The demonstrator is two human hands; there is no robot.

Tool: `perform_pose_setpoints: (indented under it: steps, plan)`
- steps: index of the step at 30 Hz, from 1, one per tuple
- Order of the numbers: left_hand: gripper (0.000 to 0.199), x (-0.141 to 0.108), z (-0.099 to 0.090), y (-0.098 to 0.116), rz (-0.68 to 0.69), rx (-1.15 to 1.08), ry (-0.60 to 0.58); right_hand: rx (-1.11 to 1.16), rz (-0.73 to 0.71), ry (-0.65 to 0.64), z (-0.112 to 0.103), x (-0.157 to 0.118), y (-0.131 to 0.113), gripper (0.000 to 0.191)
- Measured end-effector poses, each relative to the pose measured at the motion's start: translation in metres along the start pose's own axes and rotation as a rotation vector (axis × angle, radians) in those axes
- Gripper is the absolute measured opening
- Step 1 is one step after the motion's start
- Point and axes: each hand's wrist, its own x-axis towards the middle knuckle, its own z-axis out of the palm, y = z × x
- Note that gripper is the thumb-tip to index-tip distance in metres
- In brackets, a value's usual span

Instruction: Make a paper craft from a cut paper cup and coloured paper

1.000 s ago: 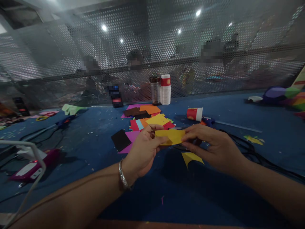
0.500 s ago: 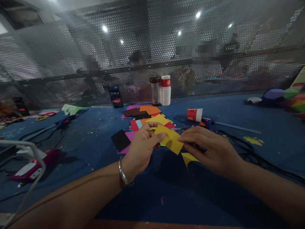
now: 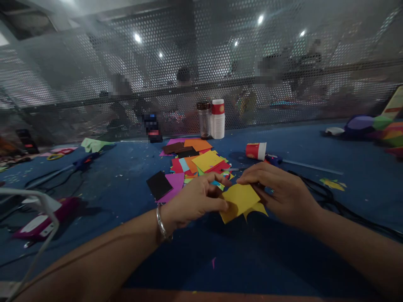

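A yellow paper piece [image 3: 239, 200] is held between my two hands over the blue table. My left hand [image 3: 201, 197], with a silver bangle at the wrist, pinches its left edge with the thumb on top. My right hand [image 3: 275, 186] grips its upper right side, the fingertips at the top edge. Partly under the held piece is a yellow scrap [image 3: 258, 209] with a curved cut. Just beyond my hands lies a pile of coloured papers, with a yellow sheet [image 3: 207, 161] on top. A black square [image 3: 159, 186] rests on purple paper left of my left hand.
A lidded jar [image 3: 204, 121] and stacked paper cups [image 3: 218, 121] stand at the back. A red cup [image 3: 255, 151] lies on its side near a glue gun [image 3: 273, 159]. Cables run on both sides, with a purple power strip [image 3: 47, 220] at left.
The yellow paper has moved right and toward me and has turned. My left hand has shifted right with it, and my right fingers now grip its upper side. More of the pile shows.
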Motion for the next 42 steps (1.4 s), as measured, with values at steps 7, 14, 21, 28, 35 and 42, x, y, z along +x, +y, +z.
perform_pose_setpoints:
  steps: [7, 14, 21, 28, 35, 42]
  plan:
    - [0.021, -0.002, 0.008, 0.002, -0.046, -0.128, -0.049, -0.057, 0.02, 0.068, -0.002, 0.0, -0.001, 0.032]
    - [0.024, 0.006, 0.006, 0.002, 0.064, -0.305, 0.17, -0.23, -0.11, 0.017, 0.0, -0.004, -0.005, 0.032]
    - [0.032, 0.002, 0.011, -0.001, 0.111, -0.303, 0.175, -0.229, -0.126, -0.08, 0.003, -0.008, 0.0, 0.025]
    - [0.021, 0.0, 0.013, 0.001, 0.148, -0.218, 0.204, -0.056, -0.051, -0.073, 0.002, -0.003, -0.005, 0.015]
    - [0.019, 0.001, 0.015, 0.0, 0.174, -0.125, 0.151, 0.054, 0.045, -0.112, 0.004, -0.003, -0.005, 0.011]
    - [0.017, 0.003, 0.012, -0.007, 0.09, -0.087, 0.061, 0.107, 0.141, -0.08, 0.004, -0.001, -0.006, 0.008]
